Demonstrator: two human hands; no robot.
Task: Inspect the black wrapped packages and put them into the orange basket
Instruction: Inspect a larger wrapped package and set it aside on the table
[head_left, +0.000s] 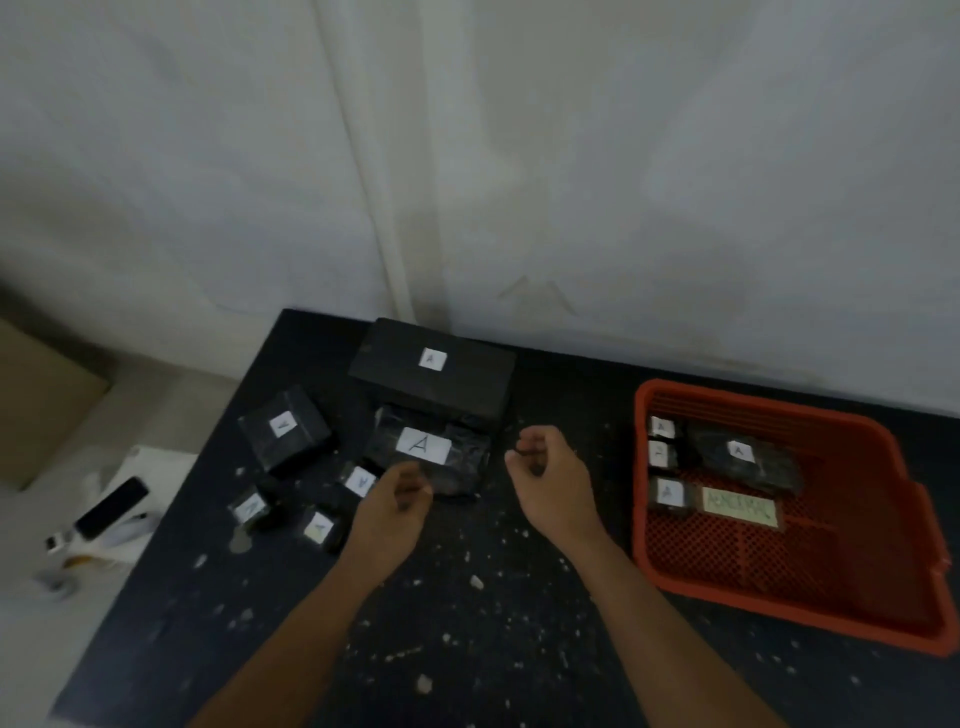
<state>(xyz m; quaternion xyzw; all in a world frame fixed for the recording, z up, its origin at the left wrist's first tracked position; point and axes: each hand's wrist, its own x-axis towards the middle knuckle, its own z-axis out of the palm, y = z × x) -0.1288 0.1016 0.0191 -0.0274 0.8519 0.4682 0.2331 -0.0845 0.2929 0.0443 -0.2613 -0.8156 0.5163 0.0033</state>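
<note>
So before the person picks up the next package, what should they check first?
1. Both hands free: left hand and right hand hold nothing. Ok.
2. Nearest package has its "A" label facing up. Ok.
3. Left fingers at that package's near edge; whether they touch it, cannot tell.
4. Room in the orange basket: its near half is bare. Ok.
5. Path across the black table to the basket holds only small debris. Ok.
6. Wrap undamaged: picture too blurred, cannot tell.

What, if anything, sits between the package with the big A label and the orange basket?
Only the right hand hovers over that stretch of table. The package with the big A label has bare tabletop up to the orange basket, apart from small pale debris.
</note>
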